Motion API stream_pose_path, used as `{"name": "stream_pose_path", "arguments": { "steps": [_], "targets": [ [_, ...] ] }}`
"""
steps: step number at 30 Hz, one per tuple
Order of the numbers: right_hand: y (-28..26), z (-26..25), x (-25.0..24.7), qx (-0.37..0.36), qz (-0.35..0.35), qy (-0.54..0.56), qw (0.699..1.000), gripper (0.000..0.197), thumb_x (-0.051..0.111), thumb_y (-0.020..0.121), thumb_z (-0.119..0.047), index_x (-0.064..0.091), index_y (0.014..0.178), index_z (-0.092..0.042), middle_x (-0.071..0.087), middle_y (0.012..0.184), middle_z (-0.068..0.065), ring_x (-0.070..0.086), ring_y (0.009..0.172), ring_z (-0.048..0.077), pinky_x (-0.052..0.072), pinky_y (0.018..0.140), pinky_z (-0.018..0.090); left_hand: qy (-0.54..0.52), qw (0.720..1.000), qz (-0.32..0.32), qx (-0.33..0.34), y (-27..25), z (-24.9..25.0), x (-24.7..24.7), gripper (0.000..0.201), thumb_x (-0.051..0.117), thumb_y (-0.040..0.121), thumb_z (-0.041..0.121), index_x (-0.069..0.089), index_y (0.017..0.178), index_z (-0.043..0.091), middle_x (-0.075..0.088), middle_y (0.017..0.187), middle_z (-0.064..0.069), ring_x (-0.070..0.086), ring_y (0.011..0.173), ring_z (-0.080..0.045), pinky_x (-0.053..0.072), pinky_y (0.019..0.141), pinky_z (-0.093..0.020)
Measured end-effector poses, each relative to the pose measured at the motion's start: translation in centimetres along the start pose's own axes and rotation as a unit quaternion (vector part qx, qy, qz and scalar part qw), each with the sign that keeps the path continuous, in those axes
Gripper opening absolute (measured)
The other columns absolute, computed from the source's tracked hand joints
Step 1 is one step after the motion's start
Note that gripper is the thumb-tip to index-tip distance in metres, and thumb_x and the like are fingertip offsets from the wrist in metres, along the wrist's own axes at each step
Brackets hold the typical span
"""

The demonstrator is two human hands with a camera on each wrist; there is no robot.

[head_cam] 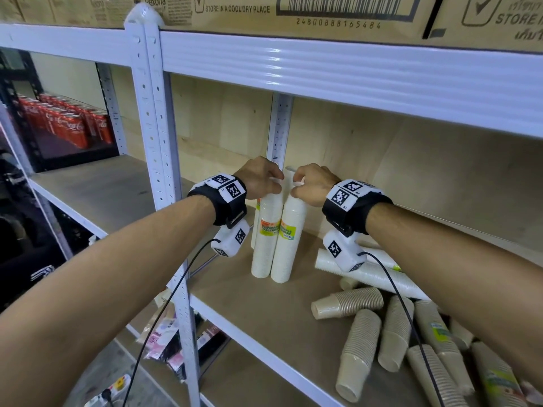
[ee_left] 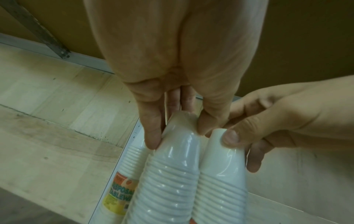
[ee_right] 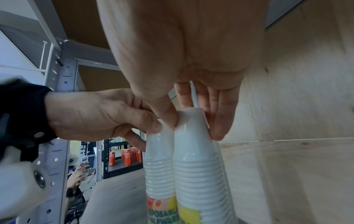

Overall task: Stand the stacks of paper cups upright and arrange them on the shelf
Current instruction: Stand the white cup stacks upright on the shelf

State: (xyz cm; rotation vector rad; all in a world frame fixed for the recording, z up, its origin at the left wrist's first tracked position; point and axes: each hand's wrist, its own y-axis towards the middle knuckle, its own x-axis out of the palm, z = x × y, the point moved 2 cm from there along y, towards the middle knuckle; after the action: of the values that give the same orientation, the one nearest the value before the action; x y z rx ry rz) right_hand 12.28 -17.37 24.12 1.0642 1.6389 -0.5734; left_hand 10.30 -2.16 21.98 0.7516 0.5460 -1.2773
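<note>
Hands meet at the tops of two white cup stacks standing side by side near the back left corner of the shelf (head_cam: 264, 318). The left hand (head_cam: 260, 177) pinches the top of the left stack (head_cam: 266, 230) between thumb and fingers; from the left wrist view its fingertips (ee_left: 153, 136) curl round the topmost cup. The right hand (head_cam: 313, 183) does the same with the right stack (head_cam: 289, 236), thumb on one side and fingers down the other, as the right wrist view shows. Both stacks are upright, wide ends down on the board, touching each other along most of their height, each in clear wrap with a yellow and orange label partway up. A third white stack (ee_left: 132, 159) stands just behind the left one, close to the rear upright (head_cam: 280, 127).

To the right, further along the same shelf, a long white stack (head_cam: 379, 277) lies on its side, partly hidden by the right wrist camera. Nearer the front edge several brown stacks (head_cam: 361, 348) lie tumbled at different angles, some overlapping, a few wrapped with green labels.

Cardboard boxes (head_cam: 323, 13) sit on the shelf above. In the next bay to the left, red cola cans (head_cam: 67, 121) are lined up on a dark rack. Black cables run from both wrist cameras down past the shelf edge.
</note>
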Motion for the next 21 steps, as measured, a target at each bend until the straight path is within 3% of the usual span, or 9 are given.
{"name": "stream_pose_path", "arguments": {
  "steps": [2, 4, 7, 12, 17, 21],
  "targets": [
    [-0.1, 0.0, 0.0, 0.004, 0.008, 0.002, 1.000, 0.032, 0.063, 0.088, -0.016, 0.063, 0.119, -0.009, 0.057, 0.132, 0.005, 0.057, 0.095, 0.023, 0.047, 0.074, 0.028, -0.004, 1.000, 0.001, -0.002, 0.0, -0.1, 0.0, 0.034, 0.069, 0.084, 0.012, 0.068, 0.118, 0.012, 0.062, 0.120, -0.005, 0.060, 0.100, -0.022, 0.054, 0.084, -0.032],
    [-0.1, 0.1, 0.1, 0.014, 0.018, 0.004, 1.000, 0.036, 0.066, 0.087, -0.023, 0.062, 0.118, -0.006, 0.062, 0.120, 0.010, 0.061, 0.096, 0.027, 0.050, 0.076, 0.032, -0.003, 1.000, 0.002, -0.002, -0.1, -0.1, 0.0, 0.034, 0.069, 0.085, 0.012, 0.067, 0.119, 0.012, 0.061, 0.120, -0.005, 0.060, 0.102, -0.022, 0.055, 0.087, -0.034],
    [-0.1, 0.2, 0.2, 0.027, 0.031, 0.012, 0.999, 0.036, 0.069, 0.085, -0.032, 0.063, 0.111, -0.008, 0.063, 0.107, 0.007, 0.058, 0.086, 0.024, 0.044, 0.067, 0.028, 0.000, 1.000, 0.003, -0.002, -0.1, -0.1, 0.0, 0.034, 0.069, 0.085, 0.012, 0.067, 0.119, 0.012, 0.061, 0.120, -0.006, 0.060, 0.105, -0.023, 0.054, 0.090, -0.035],
    [-0.1, 0.1, 0.2, 0.009, 0.020, 0.002, 1.000, 0.030, 0.065, 0.089, -0.021, 0.066, 0.113, -0.004, 0.062, 0.121, 0.012, 0.062, 0.102, 0.029, 0.050, 0.079, 0.031, 0.005, 1.000, 0.009, 0.007, -0.3, -0.1, 0.0, 0.031, 0.069, 0.085, 0.012, 0.069, 0.116, 0.012, 0.063, 0.116, -0.004, 0.059, 0.105, -0.021, 0.052, 0.086, -0.030],
    [0.0, 0.0, 0.0, -0.011, 0.021, 0.009, 1.000, 0.030, 0.063, 0.089, -0.016, 0.065, 0.115, 0.000, 0.053, 0.140, 0.001, 0.053, 0.091, 0.020, 0.042, 0.073, 0.026, 0.031, 0.999, 0.020, 0.020, -0.2, 0.1, -0.4, 0.032, 0.070, 0.084, 0.014, 0.070, 0.116, 0.011, 0.064, 0.119, -0.002, 0.054, 0.101, -0.013, 0.043, 0.081, -0.024],
    [0.4, -0.4, 0.2, -0.007, 0.028, 0.019, 0.999, 0.030, 0.065, 0.087, -0.017, 0.066, 0.113, -0.004, 0.063, 0.123, 0.010, 0.062, 0.100, 0.028, 0.051, 0.080, 0.032, 0.029, 0.999, 0.031, 0.023, -0.1, 0.0, -1.1, 0.032, 0.069, 0.085, 0.013, 0.070, 0.117, 0.009, 0.064, 0.115, -0.003, 0.055, 0.098, -0.014, 0.043, 0.079, -0.024]
  ]
}}
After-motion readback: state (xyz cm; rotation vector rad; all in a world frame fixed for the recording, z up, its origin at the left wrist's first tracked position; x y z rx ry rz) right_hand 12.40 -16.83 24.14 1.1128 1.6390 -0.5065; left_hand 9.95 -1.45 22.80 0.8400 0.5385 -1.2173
